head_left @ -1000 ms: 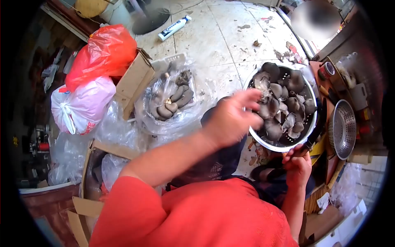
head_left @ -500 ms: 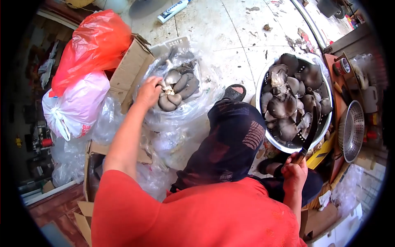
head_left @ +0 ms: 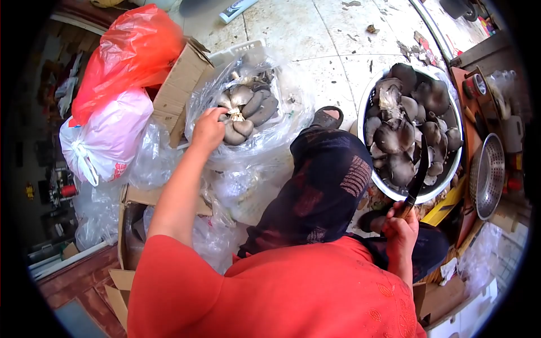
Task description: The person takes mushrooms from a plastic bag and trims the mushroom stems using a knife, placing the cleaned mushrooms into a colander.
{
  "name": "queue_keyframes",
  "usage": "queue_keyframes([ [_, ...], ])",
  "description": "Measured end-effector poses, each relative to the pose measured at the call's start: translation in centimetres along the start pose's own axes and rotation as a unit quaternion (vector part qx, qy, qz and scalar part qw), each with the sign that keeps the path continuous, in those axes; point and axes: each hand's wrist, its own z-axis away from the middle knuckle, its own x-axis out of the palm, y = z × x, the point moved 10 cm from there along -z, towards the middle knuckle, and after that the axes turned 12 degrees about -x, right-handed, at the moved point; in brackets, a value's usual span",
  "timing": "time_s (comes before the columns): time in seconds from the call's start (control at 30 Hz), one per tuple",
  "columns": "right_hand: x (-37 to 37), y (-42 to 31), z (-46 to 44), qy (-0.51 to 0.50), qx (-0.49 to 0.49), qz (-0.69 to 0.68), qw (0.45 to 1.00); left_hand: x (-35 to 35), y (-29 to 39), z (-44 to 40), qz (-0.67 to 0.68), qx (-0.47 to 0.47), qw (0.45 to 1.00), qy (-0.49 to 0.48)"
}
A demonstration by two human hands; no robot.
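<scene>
My left hand (head_left: 208, 130) reaches to the plastic-lined basket, its fingers closed on the pale stem side of a mushroom cluster (head_left: 241, 97). Clear plastic (head_left: 293, 96) surrounds several grey-brown mushrooms there. In my right hand (head_left: 401, 224) is the handle of a knife (head_left: 418, 172), its dark blade pointing up over the near right part of a white-rimmed colander (head_left: 365, 163). Many dark mushrooms (head_left: 394, 137) fill that colander.
Red (head_left: 132, 53) and white (head_left: 107, 135) plastic bags lie by a cardboard box (head_left: 183, 84) at left. A metal strainer (head_left: 487, 177) leans at right. My knee (head_left: 321, 169) is between basket and colander. A tube (head_left: 238, 9) lies on the tiled floor.
My left hand has moved from near the colander over to the mushrooms in the plastic, and its fingers have closed on a cluster. My right hand still holds the knife.
</scene>
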Motion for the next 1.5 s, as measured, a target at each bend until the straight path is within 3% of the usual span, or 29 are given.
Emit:
queue_keyframes([
  [0.17,0.4,-0.4,0.8,0.001,-0.003,0.025,1.0,4.1,2.3,-3.6,-0.03,-0.006,0.997,-0.077],
  [0.23,0.5,-0.6,1.3,-0.016,-0.007,0.051,0.999,6.8,0.5,-4.1,-0.153,-0.106,0.967,-0.174],
  [0.37,-0.2,-0.1,2.0,-0.007,0.002,0.037,0.999,8.1,0.1,-4.1,-0.253,-0.149,0.93,-0.22],
  [0.53,-0.3,0.4,1.9,-0.004,0.005,0.023,1.0,9.1,-1.4,-4.8,-0.219,-0.117,0.93,-0.269],
  [0.6,0.1,0.1,1.8,-0.008,0.001,0.031,0.999,9.2,-2.6,-4.8,-0.223,-0.163,0.916,-0.29],
  [0.73,0.2,-0.2,2.0,-0.017,-0.006,0.051,0.999,8.7,-1.9,-4.3,-0.241,-0.165,0.913,-0.285],
  [0.83,0.0,0.0,2.3,-0.02,-0.004,0.059,0.998,7.7,-1.2,-4.1,-0.2,-0.167,0.938,-0.228],
  [0.87,0.0,0.0,2.3,-0.021,-0.003,0.063,0.998,9.2,-2.3,-4.3,-0.216,-0.171,0.923,-0.269],
  [0.97,0.2,-0.2,2.4,-0.026,0.0,0.08,0.996,8.4,-1.3,-4.0,-0.226,-0.148,0.938,-0.215],
  [1.17,1.3,-0.7,2.5,-0.045,-0.013,0.042,0.998,8.9,-1.6,-4.0,-0.251,-0.189,0.905,-0.287],
  [1.27,1.1,-0.5,2.8,-0.041,-0.01,0.042,0.998,9.0,-1.7,-2.6,-0.304,-0.217,0.854,-0.362],
  [1.4,0.7,-0.5,3.0,-0.032,-0.002,0.046,0.998,7.7,-1.2,-2.2,-0.321,-0.204,0.859,-0.341],
  [1.5,0.5,-0.6,2.9,-0.03,-0.011,0.032,0.999,5.8,-1.1,-2.8,-0.275,-0.208,0.893,-0.289],
])
